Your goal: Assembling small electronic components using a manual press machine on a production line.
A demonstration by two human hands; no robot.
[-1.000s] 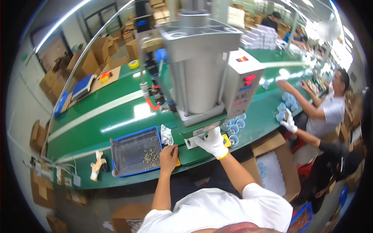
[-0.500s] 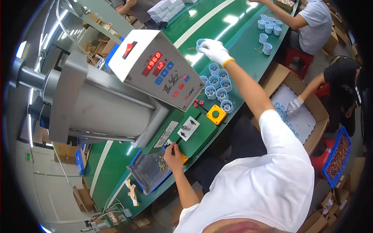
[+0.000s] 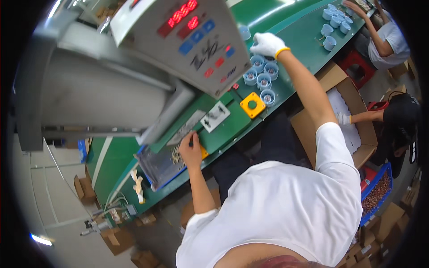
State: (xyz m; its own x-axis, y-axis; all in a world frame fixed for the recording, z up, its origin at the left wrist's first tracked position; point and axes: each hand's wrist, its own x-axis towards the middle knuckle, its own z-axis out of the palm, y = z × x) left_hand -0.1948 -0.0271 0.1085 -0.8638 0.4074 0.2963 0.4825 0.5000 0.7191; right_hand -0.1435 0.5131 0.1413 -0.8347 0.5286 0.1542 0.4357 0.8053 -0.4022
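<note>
blue cups (image 3: 250,83) beside the yellow button box (image 3: 253,105) already hold parts (image 3: 264,82), the remainder unclear, and i cannot tell whether my right hand (image 3: 269,45) beyond it or left hand (image 3: 191,150) leftward grips anything.

Gloved right hand (image 3: 269,45) far forward; bare left hand (image 3: 191,150) closer in
</note>
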